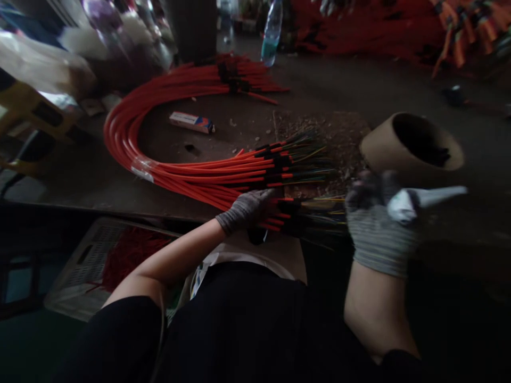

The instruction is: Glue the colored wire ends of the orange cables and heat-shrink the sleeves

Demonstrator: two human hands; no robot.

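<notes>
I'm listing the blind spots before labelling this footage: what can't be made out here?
All in the head view:
- Left hand: how its grip closes on the orange cables, hidden by the glove's back.
- White nozzled tube in the right hand: any print, blurred.
- Small box: wording too small.
- Cardboard cylinder: its bottom, hidden by wall and shadow.
- Yellow-and-black tool: cut off by the left edge.

- One plastic bottle [271,34] with blue-green liquid is standing upright on the dark table [339,80].
- A small printed box [190,122] is lying flat.
- At the left there is a yellow and black tool [40,114]; its kind I cannot tell.
- Below the table edge, a pale crate [74,282] contains red pieces [133,252].
</notes>
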